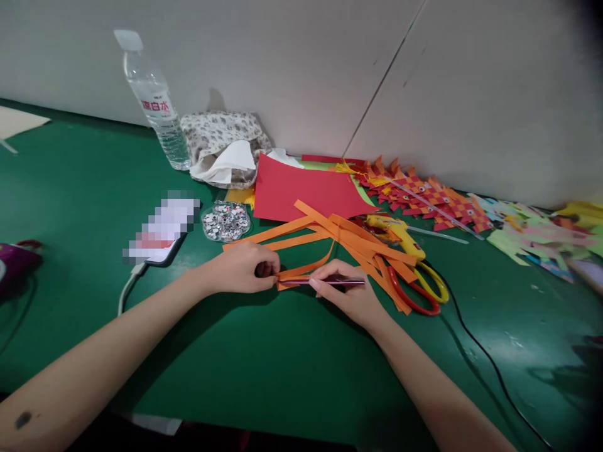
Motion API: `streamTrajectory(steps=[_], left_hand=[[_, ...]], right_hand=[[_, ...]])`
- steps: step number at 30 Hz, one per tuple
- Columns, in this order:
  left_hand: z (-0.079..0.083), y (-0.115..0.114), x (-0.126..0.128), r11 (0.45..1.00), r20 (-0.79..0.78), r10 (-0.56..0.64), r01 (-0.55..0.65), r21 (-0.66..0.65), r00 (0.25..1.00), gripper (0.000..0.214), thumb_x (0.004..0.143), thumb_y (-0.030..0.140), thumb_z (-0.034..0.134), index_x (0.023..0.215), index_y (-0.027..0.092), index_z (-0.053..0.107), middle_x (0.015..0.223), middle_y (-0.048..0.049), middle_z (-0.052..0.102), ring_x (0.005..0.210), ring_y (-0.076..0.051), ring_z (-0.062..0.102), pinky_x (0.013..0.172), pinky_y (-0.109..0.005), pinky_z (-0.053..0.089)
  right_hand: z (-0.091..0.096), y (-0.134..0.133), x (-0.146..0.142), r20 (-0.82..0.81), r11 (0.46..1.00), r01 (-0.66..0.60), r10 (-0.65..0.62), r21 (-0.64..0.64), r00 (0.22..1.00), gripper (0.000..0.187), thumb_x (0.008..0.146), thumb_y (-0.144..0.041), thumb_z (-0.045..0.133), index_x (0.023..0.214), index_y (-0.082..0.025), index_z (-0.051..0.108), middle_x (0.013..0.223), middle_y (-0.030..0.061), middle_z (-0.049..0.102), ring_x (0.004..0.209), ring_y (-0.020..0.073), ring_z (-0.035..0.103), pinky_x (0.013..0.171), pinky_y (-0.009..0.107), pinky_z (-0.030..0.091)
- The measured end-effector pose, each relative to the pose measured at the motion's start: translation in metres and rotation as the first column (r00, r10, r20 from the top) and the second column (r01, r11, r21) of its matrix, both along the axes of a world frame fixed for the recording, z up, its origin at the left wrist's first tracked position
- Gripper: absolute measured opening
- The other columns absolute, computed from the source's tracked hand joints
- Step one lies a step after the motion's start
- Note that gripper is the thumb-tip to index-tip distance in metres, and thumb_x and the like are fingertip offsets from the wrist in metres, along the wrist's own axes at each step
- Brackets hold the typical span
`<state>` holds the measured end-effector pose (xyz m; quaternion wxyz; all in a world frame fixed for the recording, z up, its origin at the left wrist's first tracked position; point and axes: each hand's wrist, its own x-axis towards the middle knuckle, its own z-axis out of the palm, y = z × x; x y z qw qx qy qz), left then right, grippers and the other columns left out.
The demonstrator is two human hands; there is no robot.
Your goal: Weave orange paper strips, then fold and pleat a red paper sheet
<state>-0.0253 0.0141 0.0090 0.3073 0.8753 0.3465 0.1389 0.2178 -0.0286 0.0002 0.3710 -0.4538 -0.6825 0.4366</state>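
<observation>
One orange strip point(301, 272) is lying low over the tabletop point(235, 364), and from my remote seat I am seeing the left hand point(242, 267) curling in, its fingers pinching the strip's left end. The right hand point(346, 292) is gripping a slim purple tool point(336, 282) between thumb and fingers, its shaft running along the strip. I am judging the strip to be paper: very light, bending readily, holding a crease, hardly slippery, and likely kinking or tearing under a hard pull. I am favouring a gentle hold flat across its end, thumb on one face and a finger on the other, with the rest arching freely. Scissors point(398, 290) are resting partly under other strips point(362, 243).
</observation>
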Motion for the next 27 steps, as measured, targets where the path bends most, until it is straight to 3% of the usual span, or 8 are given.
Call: streamTrajectory(steps=[27], left_hand=[[0.0013, 0.0015, 0.0001, 1.0, 0.017, -0.017, 0.016, 0.026, 1.0, 0.011, 0.075, 0.018, 0.054, 0.077, 0.016, 0.065, 0.069, -0.0001, 0.066, 0.058, -0.009, 0.059, 0.053, -0.018, 0.041]], right_hand=[[0.001, -0.0003, -0.0013, 0.0, 1.0, -0.015, 0.015, -0.014, 1.0, 0.012, 0.08, -0.028, 0.068, 0.072, -0.02, 0.062, 0.072, 0.0018, 0.069, 0.062, 0.014, 0.062, 0.061, 0.028, 0.049]])
